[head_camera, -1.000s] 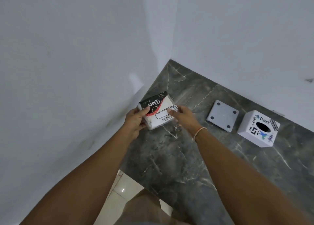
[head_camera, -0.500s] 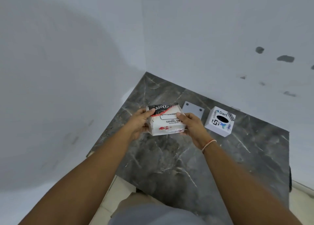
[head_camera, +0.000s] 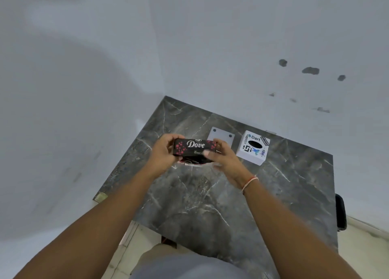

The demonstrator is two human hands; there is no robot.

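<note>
A tissue pack, black with red flecks and white "Dove" lettering, hangs in the air above the dark marble table. My left hand grips its left end with fingers curled over the top. My right hand holds its right end, thumb pressed on the front face. The black side of the pack faces me; its underside is hidden.
A white cube-shaped box with stickers and a dark oval hole in its top stands on the table to the right of my hands. A flat grey square plate with corner holes lies behind the pack. White walls close the corner at left and back.
Both hands have turned the pack over, from its white labelled face to its black "Dove" face. The view has pulled back and shifted, showing more of the table.
</note>
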